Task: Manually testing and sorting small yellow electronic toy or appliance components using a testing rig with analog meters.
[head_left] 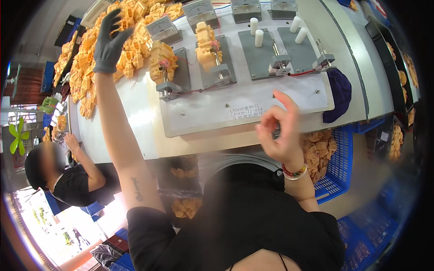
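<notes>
Reaching left grip (108, 43), gloved, fingers spread, over yellow parts pile (86, 67) on tabletop (135, 122); my right grip (280, 131) bare, pinching nothing. Test fixtures (217, 67) between. Blue basket (337, 158) holds tan parts (318, 151).

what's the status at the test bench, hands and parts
Left hand gloved, open, reaching over yellow parts pile. Right hand bare, empty, raised. Two yellow parts clamped on fixture plate.

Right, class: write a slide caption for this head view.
Gloved left hand reaches into yellow plastic parts; bare right hand hovers empty before the test board.
</notes>
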A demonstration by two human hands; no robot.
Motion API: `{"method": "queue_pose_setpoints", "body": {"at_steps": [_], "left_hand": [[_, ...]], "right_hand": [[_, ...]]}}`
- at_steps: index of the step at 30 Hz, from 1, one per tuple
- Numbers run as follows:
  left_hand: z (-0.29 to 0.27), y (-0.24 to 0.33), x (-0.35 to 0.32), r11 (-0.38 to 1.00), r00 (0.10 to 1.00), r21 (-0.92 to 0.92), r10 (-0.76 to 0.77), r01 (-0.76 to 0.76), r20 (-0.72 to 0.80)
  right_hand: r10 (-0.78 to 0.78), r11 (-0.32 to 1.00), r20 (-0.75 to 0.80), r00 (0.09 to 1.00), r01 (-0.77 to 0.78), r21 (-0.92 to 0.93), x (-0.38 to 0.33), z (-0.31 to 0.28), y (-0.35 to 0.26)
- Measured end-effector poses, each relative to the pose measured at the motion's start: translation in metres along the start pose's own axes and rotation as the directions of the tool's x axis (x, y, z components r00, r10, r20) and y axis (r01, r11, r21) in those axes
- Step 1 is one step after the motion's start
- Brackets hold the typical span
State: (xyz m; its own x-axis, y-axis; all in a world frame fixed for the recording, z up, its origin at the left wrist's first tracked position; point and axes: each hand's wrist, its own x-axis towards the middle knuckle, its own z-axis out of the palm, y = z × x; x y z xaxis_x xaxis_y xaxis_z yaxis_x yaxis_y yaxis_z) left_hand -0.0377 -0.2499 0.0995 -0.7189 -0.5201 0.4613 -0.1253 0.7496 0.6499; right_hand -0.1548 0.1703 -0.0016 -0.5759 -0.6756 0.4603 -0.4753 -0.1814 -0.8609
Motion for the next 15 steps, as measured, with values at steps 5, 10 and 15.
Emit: {"method": "queue_pose_setpoints", "body": {"at_steps": [5, 10, 15], "left_hand": [[0.027, -0.101, -0.044, 0.370, 0.861, 0.851, -0.480, 0.373, -0.169], [0.054, -0.101, -0.065, 0.240, 0.916, 0.907, -0.296, 0.345, -0.271], [0.035, -0.095, -0.069, 0.631, 0.920, 0.765, 0.212, 0.127, -0.328]], "right_hand": [[-0.014, 0.991, -0.029, 0.999, 0.010, -0.135, -0.012, -0.029, -0.009], [-0.135, 0.971, -0.029, 0.990, 0.127, -0.204, -0.007, -0.029, -0.009], [-0.122, 0.976, -0.150, 0.981, 0.092, -0.196, -0.015, -0.042, -0.006]]}}
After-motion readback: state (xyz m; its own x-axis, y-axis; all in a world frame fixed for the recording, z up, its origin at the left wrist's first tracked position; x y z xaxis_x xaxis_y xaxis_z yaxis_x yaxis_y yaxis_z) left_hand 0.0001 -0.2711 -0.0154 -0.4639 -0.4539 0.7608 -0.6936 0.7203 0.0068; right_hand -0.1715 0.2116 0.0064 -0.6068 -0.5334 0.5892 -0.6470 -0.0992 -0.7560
